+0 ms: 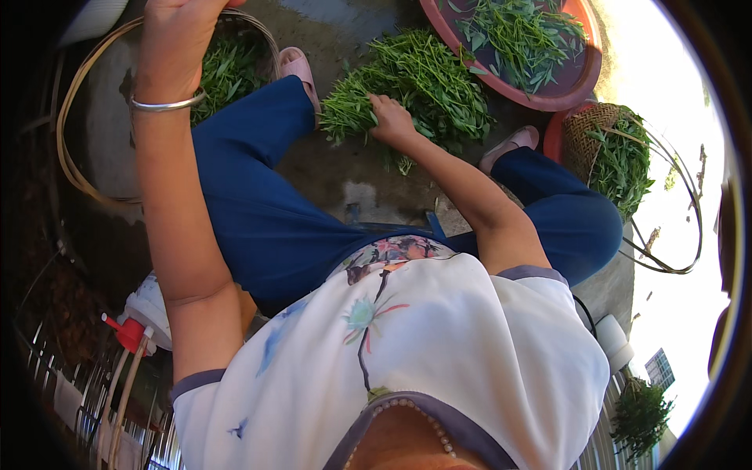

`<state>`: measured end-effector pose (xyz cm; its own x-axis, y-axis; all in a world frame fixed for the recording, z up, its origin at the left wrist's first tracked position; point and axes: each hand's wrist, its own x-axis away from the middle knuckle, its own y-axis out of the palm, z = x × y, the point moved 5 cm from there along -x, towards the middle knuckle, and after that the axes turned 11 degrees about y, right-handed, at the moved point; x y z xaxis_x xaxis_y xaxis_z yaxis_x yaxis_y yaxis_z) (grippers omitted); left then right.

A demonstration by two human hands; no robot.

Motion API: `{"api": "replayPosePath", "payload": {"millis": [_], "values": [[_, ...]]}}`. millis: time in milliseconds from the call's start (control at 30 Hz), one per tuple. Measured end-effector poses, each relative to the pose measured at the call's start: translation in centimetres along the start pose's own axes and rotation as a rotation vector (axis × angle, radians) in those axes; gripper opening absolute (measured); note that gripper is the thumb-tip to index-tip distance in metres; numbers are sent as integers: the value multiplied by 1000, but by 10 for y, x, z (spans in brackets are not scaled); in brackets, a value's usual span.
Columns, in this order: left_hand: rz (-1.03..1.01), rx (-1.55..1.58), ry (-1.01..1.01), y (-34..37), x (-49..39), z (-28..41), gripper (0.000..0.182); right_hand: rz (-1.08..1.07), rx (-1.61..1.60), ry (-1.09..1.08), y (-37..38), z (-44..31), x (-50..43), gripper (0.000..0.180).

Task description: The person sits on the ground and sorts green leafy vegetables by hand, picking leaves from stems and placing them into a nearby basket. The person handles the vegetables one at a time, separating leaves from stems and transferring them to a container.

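On the wet concrete floor between my feet lies a heap of long-stemmed leafy greens [435,88], which look like water spinach. My right hand [392,120] touches the near left side of this heap, fingers curled in among the stems; whether they grip any is not clear. At the upper left, my left hand [179,44] is raised close to the camera, and the top edge cuts off most of its fingers. Behind that wrist, a basket with a cane hoop handle [73,158] holds more greens [232,73].
A pink plastic basin [546,103] with greens in it stands at the upper right. Below it, a woven basket [590,138] of greens has thin looped handles [696,235]. A white container with a red cap [132,333] stands at left, near wooden poles [126,399].
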<state>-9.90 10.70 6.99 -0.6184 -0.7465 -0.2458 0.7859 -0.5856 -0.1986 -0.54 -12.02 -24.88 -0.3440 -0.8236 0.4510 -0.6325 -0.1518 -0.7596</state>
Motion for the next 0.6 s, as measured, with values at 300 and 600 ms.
{"api": "replayPosePath", "payload": {"millis": [300, 600], "values": [[-90, 76, 27, 31, -22, -10, 15, 159, -76, -8, -164, 14, 36, 48], [-97, 95, 51, 39, -31, -14, 14, 336, 79, -20, -232, 30, 40, 45]]}}
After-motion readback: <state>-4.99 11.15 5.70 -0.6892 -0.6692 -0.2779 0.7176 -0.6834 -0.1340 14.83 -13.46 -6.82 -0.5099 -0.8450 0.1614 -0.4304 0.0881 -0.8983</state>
